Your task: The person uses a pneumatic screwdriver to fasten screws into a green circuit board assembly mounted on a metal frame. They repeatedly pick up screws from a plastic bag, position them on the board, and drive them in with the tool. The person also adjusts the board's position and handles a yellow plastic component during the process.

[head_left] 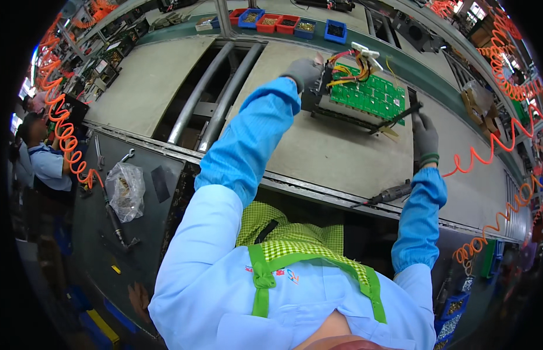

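Note:
An electronic assembly topped by a green circuit board (370,95) sits on the pale work board (341,157) ahead of me. Red, yellow and black wires (356,69) bunch at its far left, ending in white connectors (366,55). My left hand (304,73), in a grey glove, is closed on the black end plate at the assembly's left side. At the right end, my right hand (425,137), also gloved, has its fingers around the tip of a black strip (402,115) that runs along the assembly's near right corner. Part of each hand's fingers is hidden.
A power screwdriver (391,193) lies near the bench's front edge. Left are metal rollers (201,96) in a gap, and a side table with a plastic bag (125,191) and wrenches. Small parts bins (268,23) line the back. Red coiled hoses (481,157) hang both sides; a person (46,157) sits far left.

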A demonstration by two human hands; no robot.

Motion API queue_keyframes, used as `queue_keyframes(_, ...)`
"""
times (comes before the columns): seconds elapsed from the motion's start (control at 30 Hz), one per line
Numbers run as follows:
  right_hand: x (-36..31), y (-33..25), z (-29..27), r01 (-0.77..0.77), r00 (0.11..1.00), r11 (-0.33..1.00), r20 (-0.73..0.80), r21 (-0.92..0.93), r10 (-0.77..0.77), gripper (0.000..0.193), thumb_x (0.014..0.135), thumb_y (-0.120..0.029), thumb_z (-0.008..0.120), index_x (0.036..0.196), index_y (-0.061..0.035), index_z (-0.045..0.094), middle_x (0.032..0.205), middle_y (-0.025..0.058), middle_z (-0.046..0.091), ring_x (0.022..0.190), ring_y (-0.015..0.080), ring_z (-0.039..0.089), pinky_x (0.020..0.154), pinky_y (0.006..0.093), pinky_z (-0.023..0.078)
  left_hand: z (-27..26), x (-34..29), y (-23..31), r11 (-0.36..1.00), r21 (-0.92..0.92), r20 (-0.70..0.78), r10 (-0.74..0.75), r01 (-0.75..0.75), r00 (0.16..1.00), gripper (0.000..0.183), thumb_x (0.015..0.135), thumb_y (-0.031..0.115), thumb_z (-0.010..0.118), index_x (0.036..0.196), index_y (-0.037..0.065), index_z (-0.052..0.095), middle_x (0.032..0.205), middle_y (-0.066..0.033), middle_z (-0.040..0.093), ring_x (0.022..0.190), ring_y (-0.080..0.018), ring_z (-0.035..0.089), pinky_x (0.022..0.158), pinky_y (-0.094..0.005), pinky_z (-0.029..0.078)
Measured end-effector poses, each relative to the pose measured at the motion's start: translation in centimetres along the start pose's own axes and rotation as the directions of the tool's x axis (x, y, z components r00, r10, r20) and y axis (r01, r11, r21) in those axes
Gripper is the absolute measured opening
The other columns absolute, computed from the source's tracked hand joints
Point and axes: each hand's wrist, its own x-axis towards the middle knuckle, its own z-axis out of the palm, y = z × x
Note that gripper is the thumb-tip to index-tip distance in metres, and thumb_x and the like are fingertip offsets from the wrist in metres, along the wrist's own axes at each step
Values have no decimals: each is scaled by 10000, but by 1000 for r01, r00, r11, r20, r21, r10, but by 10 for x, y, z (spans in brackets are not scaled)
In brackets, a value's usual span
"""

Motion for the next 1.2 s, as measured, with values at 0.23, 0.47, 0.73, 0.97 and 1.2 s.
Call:
queue_keyframes(0.23,-113,78,-50,-141,985,909,-145,-393,90,728,774,-459,666,1304,-5,457,1183,232,528,1040,351,566,904,405,452,2,18,-27,850,375,381,222,-369,898,276,862,318,563,980,92,668,794,-156,666,718,-294,653,656,-383,501)
queue_keyframes(0.47,-123,117,-7,-488,873,847,-87,-211,481,970,697,-479,713,1429,-42,249,1267,297,469,1183,428,465,979,445,399,10,-17,-16,996,92,372,-16,-20,928,222,880,187,509,1038,115,646,781,-117,653,682,-224,643,616,-348,501)
queue_keyframes(0.73,-124,82,7,-391,891,811,41,-435,452,1035,632,-403,767,1442,-68,216,1375,270,322,1199,442,443,1003,435,400,12,-26,-21,972,152,333,123,-182,935,258,920,204,449,1025,64,638,763,-85,625,690,-207,610,628,-309,486)
queue_keyframes(0.97,-142,87,-7,-313,947,932,13,-183,321,914,654,-374,763,1381,-30,328,1180,254,549,1127,395,531,956,436,427,5,-3,-30,991,73,239,-129,114,962,456,920,416,428,1005,13,624,832,-155,645,804,-303,620,737,-404,465)
queue_keyframes(1.2,-138,84,5,-407,902,866,20,-292,430,971,637,-361,757,1420,-69,263,1224,239,520,1120,413,522,940,425,436,-10,-23,38,997,-74,-48,-1,-3,999,723,850,671,400,1099,26,608,1007,-242,638,979,-395,594,861,-437,448)
